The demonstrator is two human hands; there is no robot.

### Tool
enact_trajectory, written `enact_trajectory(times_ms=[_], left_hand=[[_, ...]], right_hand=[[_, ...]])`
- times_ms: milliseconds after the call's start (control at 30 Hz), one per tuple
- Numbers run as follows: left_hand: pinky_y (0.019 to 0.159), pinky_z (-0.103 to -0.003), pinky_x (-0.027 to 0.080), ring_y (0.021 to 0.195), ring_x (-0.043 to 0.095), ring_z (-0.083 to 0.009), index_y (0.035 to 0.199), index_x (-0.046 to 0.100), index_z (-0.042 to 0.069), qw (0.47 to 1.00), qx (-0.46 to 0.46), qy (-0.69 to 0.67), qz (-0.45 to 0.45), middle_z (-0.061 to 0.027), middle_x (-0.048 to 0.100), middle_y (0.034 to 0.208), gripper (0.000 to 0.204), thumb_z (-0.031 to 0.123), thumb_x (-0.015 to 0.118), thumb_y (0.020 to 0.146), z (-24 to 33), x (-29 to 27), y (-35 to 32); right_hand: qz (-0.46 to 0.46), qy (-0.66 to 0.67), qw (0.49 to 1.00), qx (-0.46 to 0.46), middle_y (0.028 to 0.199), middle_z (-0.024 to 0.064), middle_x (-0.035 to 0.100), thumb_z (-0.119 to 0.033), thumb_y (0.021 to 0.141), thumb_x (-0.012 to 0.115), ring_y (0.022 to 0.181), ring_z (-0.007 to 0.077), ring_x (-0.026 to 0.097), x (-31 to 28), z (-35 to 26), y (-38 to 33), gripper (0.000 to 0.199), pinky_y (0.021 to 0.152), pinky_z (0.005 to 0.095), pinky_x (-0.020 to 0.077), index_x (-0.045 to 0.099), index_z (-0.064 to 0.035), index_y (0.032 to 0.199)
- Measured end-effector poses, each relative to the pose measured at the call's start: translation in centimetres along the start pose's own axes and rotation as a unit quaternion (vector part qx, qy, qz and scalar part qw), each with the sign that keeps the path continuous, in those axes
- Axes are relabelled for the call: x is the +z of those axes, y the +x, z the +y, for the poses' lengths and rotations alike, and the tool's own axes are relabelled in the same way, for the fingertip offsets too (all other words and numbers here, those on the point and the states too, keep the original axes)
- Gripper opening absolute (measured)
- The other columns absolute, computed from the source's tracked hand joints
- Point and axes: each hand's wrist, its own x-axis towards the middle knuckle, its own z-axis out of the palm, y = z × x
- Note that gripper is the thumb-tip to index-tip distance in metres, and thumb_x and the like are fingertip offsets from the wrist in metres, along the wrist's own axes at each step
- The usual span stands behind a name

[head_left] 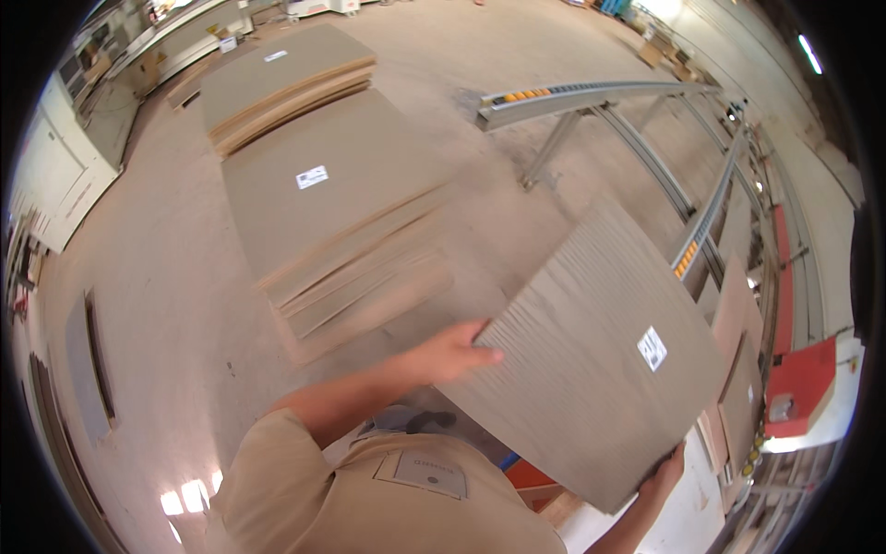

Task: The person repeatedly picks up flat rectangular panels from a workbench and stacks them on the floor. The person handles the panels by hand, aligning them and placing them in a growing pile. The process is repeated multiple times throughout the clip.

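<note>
Between my two hands I carry a grey-brown wood-grain board [581, 369] with a white label [652, 349] on its face. It is tilted and reaches out to the right of my body. My left hand [459, 354] is closed on its left edge, thumb over the top face. Along the lower right edge, my right hand [662, 477] grips the board from beneath; most of those fingers are hidden by it. Left of the board, a stack of similar panels [332, 194] with a label on top lies low over the floor.
Behind that stack is another panel stack [286, 74]. A metal roller conveyor frame [591, 96] runs across the far right. At right are more leaning boards [741, 392] and a red and white machine [801, 392]. A white cabinet [65, 171] stands at left.
</note>
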Motion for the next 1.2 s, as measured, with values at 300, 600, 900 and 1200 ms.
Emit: enact_trajectory(times_ms=[300, 600, 900, 1200], left_hand=[[0.107, -0.032, 0.035, 0.128, 0.046, -0.0223, 0.147, 0.033, -0.003, 0.934, 0.182, -0.026, 0.306, -0.0131, 0.048, 0.141, 0.076, 0.012, 0.061, 0.079, 8.9, -8.2, -13.9], [0.084, -0.03, 0.049, 0.098, 0.061, -0.0209, 0.135, 0.046, -0.006, 0.81, 0.297, -0.131, 0.489, -0.0145, 0.061, 0.116, 0.062, 0.013, 0.057, 0.077, 16.4, -20.7, -16.7], [0.084, -0.035, 0.049, 0.096, 0.059, -0.0225, 0.116, 0.057, -0.003, 0.724, 0.359, -0.145, 0.571, -0.0136, 0.062, 0.107, 0.041, 0.018, 0.06, 0.081, 26.4, -35.2, -17.7], [0.083, -0.034, 0.048, 0.103, 0.058, -0.0202, 0.119, 0.055, -0.004, 0.706, 0.294, -0.056, 0.642, -0.0118, 0.061, 0.11, 0.039, 0.018, 0.058, 0.086, 31.8, -44.2, -18.5]], right_hand=[[-0.279, -0.117, 0.952, -0.042, 0.128, 0.0112, 0.059, -0.023, 0.095, 0.055, 0.117, 0.0216, 0.054, 29.2, -2.7, 4.3, 0.042, 0.102, 0.0334, 0.0394, 0.055, 0.0038, 0.127], [-0.441, -0.246, 0.845, -0.173, 0.117, 0.0118, 0.061, -0.02, 0.088, 0.058, 0.108, 0.0217, 0.055, 62.1, -10.4, -3.4, 0.04, 0.095, 0.0338, 0.0421, 0.057, 0.0022, 0.122], [-0.563, -0.33, 0.747, -0.126, 0.102, 0.0171, 0.066, -0.029, 0.091, 0.06, 0.089, 0.0252, 0.063, 92.4, -10.3, -10.2, 0.037, 0.08, 0.0387, 0.0507, 0.062, 0.0023, 0.109], [-0.632, -0.425, 0.624, -0.177, 0.123, 0.0168, 0.061, -0.032, 0.091, 0.06, 0.108, 0.0249, 0.058, 104.1, -8.8, -12.7, 0.042, 0.092, 0.0365, 0.0459, 0.061, -0.001, 0.118]])
